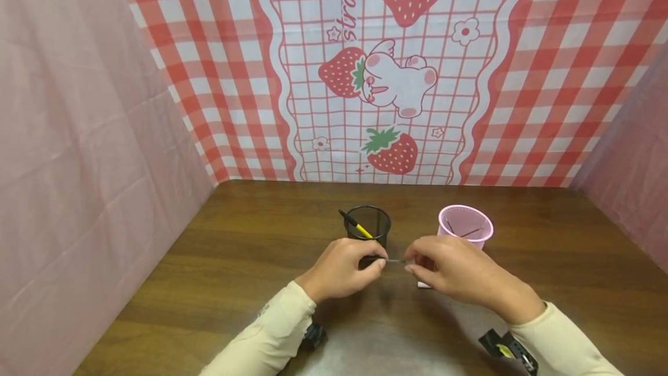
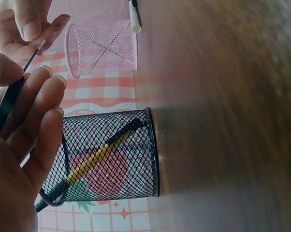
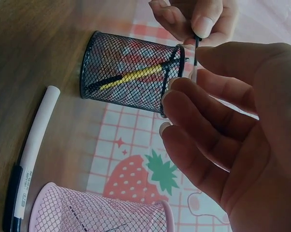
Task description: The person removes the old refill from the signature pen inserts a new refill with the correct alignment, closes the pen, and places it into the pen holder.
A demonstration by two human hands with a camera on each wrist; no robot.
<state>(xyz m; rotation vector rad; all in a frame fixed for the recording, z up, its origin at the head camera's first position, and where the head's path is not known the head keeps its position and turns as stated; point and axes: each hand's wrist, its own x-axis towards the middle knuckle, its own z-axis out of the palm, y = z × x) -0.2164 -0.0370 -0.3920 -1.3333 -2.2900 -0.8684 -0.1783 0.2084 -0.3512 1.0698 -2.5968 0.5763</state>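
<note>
My left hand [image 1: 341, 266] pinches a slim dark-handled tool [image 2: 9, 104] between thumb and fingers. The handle narrows to a thin shaft [image 1: 395, 260] with a pale tip [image 2: 42, 43]. Facing it, my right hand [image 1: 454, 266] has thumb and index finger closed about that tip, with its other fingers loosely bent. Just beyond the left hand stands a black mesh pen cup [image 3: 131, 72], and a yellow and black pen [image 1: 360, 226] leans inside it. A pink mesh pen cup [image 1: 466, 213] stands beyond the right hand, holding thin dark sticks [image 2: 107, 47].
A white pen or marker [image 3: 37, 125] with a black cap lies on the wooden table [image 1: 250, 260], mostly covered by my right hand in the head view. Behind the table hangs a strawberry-print cloth [image 1: 355, 144]. Pink curtains [image 1: 94, 149] flank both sides.
</note>
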